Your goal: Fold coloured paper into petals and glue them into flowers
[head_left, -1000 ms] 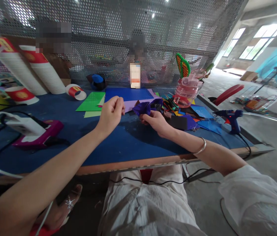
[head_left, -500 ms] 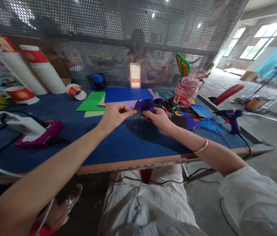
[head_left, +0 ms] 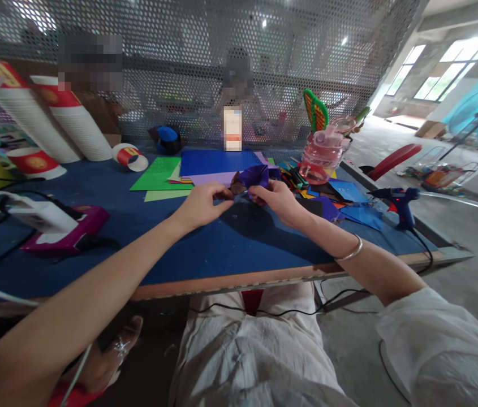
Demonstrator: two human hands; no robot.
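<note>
Above the blue tabletop, my right hand pinches a crumpled, shiny purple paper piece between thumb and fingers. The piece has a brownish part on its left side, and its exact form is hard to make out. My left hand is at that brownish side, its thumb and bent fingers a little apart. Whether its fingertips touch the piece cannot be seen clearly. Behind the hands lie a blue sheet, a lilac sheet and green sheets.
Leaning stacks of paper cups and a purple power strip are on the left. A phone stands against the mesh panel. To the right are a pink bottle, paper scraps and a blue glue gun at the table's edge.
My left thumb and fingers have parted from their pinch and shifted slightly left and down. The purple piece has turned a little in my right hand, which has moved slightly right.
</note>
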